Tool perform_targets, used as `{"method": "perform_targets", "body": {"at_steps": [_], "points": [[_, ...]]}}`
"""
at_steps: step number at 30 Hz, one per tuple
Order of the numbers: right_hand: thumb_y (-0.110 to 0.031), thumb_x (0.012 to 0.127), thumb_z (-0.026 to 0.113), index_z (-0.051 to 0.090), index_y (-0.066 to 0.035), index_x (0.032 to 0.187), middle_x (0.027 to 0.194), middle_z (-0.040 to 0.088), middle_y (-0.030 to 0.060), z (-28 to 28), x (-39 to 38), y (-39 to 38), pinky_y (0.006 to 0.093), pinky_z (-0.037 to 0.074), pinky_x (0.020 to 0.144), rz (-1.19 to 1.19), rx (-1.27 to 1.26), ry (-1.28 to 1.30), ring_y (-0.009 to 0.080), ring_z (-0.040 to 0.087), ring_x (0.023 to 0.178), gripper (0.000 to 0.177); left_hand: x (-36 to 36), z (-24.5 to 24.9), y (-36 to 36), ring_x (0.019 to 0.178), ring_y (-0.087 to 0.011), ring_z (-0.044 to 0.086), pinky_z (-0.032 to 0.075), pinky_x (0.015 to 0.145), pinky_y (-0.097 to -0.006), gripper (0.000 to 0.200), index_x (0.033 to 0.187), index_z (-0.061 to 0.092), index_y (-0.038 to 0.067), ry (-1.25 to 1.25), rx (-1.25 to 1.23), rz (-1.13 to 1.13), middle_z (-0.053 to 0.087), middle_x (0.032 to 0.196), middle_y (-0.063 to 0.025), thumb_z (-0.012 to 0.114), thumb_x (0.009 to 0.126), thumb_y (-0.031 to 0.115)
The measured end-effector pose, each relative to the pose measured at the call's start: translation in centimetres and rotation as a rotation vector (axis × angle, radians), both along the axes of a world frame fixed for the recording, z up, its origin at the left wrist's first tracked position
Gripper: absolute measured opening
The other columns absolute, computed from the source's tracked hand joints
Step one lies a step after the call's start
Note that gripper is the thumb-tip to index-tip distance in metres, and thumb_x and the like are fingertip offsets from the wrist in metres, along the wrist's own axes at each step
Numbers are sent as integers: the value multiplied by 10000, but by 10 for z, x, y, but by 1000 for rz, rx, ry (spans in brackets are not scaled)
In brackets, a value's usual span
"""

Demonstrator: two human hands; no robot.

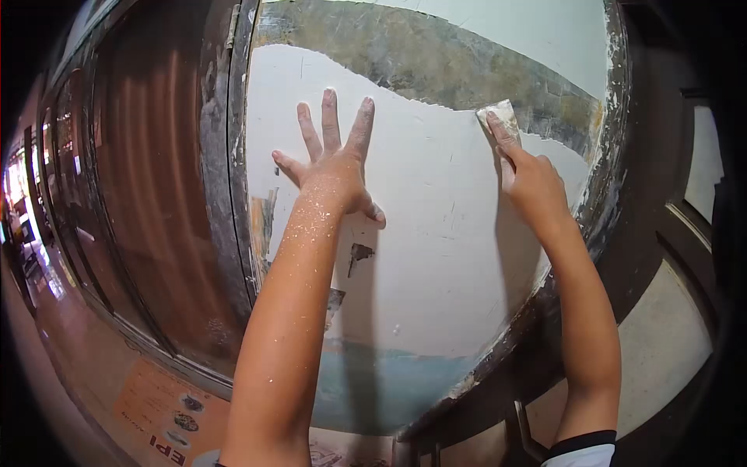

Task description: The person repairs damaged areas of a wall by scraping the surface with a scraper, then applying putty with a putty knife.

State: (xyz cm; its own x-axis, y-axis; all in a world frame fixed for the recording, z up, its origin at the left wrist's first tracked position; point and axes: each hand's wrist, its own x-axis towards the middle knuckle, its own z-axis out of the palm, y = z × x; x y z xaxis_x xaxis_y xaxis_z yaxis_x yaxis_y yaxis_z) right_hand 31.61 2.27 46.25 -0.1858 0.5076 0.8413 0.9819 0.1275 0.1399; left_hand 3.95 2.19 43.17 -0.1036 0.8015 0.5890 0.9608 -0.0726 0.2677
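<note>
My left hand [333, 167] lies with fingers spread on the white-coated wall panel [420, 187], and white dust covers its fingers and forearm. My right hand [533, 183] grips a scraper [499, 118], with the index finger stretched along its flat, white-smeared blade. The blade meets the upper edge of the white coat, where a bare grey-brown band [451, 66] begins. My palm and fingers hide the scraper's handle. Below my left hand, a small dark chipped patch [359, 257] breaks the white coat.
A worn dark frame [611, 148] borders the panel on the right. Left of it stand a dark post [218, 156] and glass panes with a brown curtain [148, 171] behind. Lower left lies an orange printed sheet [167, 409]. Pale blue-green paint [397, 381] shows low on the panel.
</note>
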Motion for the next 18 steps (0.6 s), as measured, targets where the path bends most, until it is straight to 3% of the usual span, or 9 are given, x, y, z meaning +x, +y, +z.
{"method": "perform_targets", "body": {"at_steps": [5, 7, 8, 11, 17, 18], "points": [[-272, 1011, 564, 403, -512, 1548, 778, 713, 210, -7, 16, -14, 564, 573, 716, 52, -14, -24, 461, 695, 750, 610, -2, 1, 0, 1562, -451, -236, 139, 1089, -874, 1663, 1659, -32, 445, 14, -11, 7, -237, 1726, -135, 1044, 390, 422], [-215, 1007, 558, 451, -450, 1541, 1014, 767, 157, -5, 13, -22, 529, 559, 848, -100, -143, 9, 428, 706, 858, 594, -2, 1, -1, 1562, -451, -234, 133, 1087, -877, 1665, 1659, -27, 446, 17, -11, 1, -236, 1727, -133, 1045, 386, 416], [-207, 1003, 560, 444, -437, 1549, 1025, 770, 145, -2, 10, -21, 524, 562, 848, -158, -147, -22, 421, 708, 850, 603, -2, 0, 3, 1563, -449, -233, 133, 1088, -876, 1668, 1659, -26, 447, 12, -4, -1, -233, 1728, -128, 1047, 382, 413], [-191, 996, 568, 443, -422, 1553, 1033, 771, 138, -3, 11, -6, 518, 565, 841, -75, -36, -75, 417, 711, 852, 616, 0, 1, -1, 1564, -444, -235, 129, 1095, -872, 1667, 1658, -24, 452, -8, -10, -7, -228, 1730, -124, 1048, 382, 411], [-184, 996, 560, 412, -433, 1567, 1017, 765, 155, -2, 5, -8, 525, 564, 829, -101, -120, -51, 436, 700, 841, 640, -2, 2, -3, 1567, -435, -234, 129, 1103, -865, 1660, 1656, -27, 458, 4, -12, 5, -223, 1732, -120, 1045, 389, 409], [-225, 1000, 563, 403, -460, 1566, 920, 740, 189, -2, 6, -1, 552, 566, 784, -67, -76, -53, 443, 700, 809, 634, -1, 1, -2, 1566, -436, -236, 135, 1102, -866, 1663, 1656, -31, 459, 6, -11, 10, -230, 1731, -119, 1045, 388, 411]]}}
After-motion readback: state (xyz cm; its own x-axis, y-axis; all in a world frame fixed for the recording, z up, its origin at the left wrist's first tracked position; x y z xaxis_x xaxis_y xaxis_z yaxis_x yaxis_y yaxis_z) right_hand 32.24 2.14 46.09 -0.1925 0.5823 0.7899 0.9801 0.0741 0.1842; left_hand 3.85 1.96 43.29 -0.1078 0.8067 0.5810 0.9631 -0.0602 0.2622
